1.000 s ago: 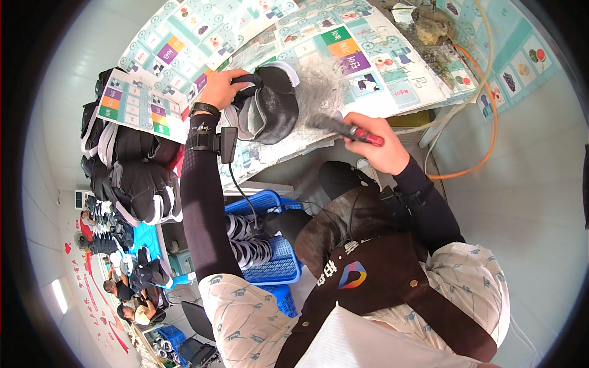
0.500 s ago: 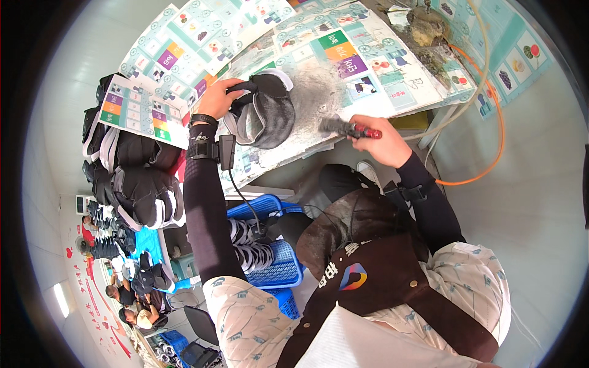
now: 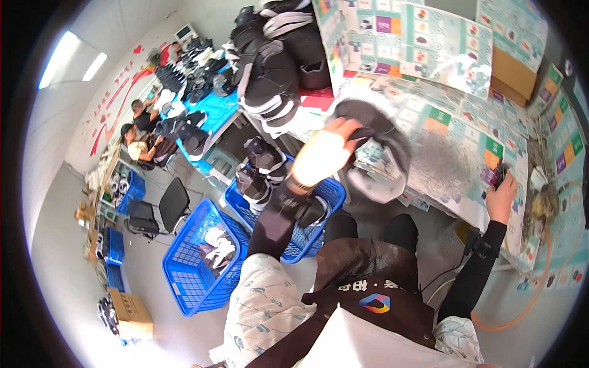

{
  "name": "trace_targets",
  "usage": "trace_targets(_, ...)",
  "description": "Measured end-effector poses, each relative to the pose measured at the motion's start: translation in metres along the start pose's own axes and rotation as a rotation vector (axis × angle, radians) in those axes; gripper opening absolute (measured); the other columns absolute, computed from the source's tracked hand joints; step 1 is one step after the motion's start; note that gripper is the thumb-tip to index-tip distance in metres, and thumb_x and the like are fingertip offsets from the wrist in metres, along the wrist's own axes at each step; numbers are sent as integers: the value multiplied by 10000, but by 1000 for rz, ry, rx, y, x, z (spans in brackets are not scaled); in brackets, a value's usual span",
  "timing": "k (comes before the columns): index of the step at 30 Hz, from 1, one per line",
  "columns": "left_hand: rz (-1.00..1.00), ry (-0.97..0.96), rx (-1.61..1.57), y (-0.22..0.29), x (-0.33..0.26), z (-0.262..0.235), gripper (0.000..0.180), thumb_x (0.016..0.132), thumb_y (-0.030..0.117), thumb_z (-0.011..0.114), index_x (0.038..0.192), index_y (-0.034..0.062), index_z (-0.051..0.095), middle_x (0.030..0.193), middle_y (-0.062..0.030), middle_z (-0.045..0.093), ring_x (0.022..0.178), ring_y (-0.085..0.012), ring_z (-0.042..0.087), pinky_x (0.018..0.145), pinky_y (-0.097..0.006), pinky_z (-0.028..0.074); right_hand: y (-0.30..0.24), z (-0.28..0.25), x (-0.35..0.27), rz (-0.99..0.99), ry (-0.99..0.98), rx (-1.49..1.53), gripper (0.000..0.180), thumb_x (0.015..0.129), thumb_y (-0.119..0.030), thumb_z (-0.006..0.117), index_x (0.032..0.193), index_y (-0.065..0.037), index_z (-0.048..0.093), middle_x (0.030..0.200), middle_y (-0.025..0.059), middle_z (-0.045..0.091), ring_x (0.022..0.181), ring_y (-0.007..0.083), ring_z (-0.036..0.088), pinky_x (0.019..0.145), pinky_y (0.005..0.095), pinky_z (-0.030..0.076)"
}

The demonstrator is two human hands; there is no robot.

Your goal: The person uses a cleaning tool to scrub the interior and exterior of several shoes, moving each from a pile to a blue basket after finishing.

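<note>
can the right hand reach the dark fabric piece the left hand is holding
Probably yes: only bench top seems to lie between the right hand and the dark fabric piece in the left hand, though a dark tool may be occupying the right hand.

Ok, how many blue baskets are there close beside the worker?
2: one partly behind the left forearm, the other just left of it. More blue baskets stand farther back; some may be hidden.

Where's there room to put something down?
On the worktable's dusty patch, between the dark fabric piece and the right hand; also on the floor between the near-left blue basket and cardboard box. It's crowded around the black pile.
</note>
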State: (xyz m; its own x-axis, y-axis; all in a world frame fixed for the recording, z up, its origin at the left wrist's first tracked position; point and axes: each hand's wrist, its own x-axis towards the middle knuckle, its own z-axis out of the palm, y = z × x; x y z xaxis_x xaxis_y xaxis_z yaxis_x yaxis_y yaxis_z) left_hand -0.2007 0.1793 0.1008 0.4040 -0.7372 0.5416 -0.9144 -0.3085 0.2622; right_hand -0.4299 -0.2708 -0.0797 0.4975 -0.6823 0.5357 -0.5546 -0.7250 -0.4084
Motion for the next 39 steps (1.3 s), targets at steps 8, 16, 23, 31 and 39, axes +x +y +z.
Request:
trace_targets(8, -1115, 197, -696, -62, -283, -50, 267, 1019, 161, 598, 1195, -38, 624, 960, -103, 719, 667, -184, 709, 531, -281, 588, -113, -45, -62, -237, -103, 326, 439, 880, 42, 637, 1314, -21, 603, 1390, 179, 569, 1335, 378, 525, 1146, 432, 400)
trace_targets(16, -1225, 273, -351, -183, -445, 5, 184, 930, 151, 706, 901, -22, 649, 948, -186, 610, 836, -332, 630, 720, -461, 610, -158, -14, -114, -207, -374, 476, 256, 858, 42, 652, 1112, 3, 656, 1247, 185, 631, 1225, 393, 584, 1087, 423, 447)
trace_targets(23, -615, 1127, -570, -271, -180, -191, 666, 1062, 219, 642, 1592, -6, 308, 1596, -199, 440, 1430, -289, 476, 1129, -431, 451, -194, -29, -122, -227, -338, 486, 234, 856, 48, 651, 1086, 3, 658, 1232, 188, 630, 1207, 394, 590, 1077, 426, 452)
trace_targets(31, -82, 870, 271, -112, -99, -216, 564, 983, 20, 625, 1528, 5, 483, 1553, -204, 530, 1420, -335, 528, 1183, -436, 392, -204, -11, -139, -249, -331, 548, 225, 831, 59, 654, 1046, -8, 671, 1144, 184, 654, 1129, 383, 626, 997, 406, 490)
trace_targets(39, -568, 207, 182, -203, -276, 60, 368, 949, 231, 715, 1255, 43, 637, 1165, -170, 696, 1113, -385, 658, 941, -490, 542, -199, 39, -138, -238, -470, 593, 140, 911, -23, 676, 1044, 0, 712, 947, 126, 718, 849, 228, 702, 807, 347, 549)
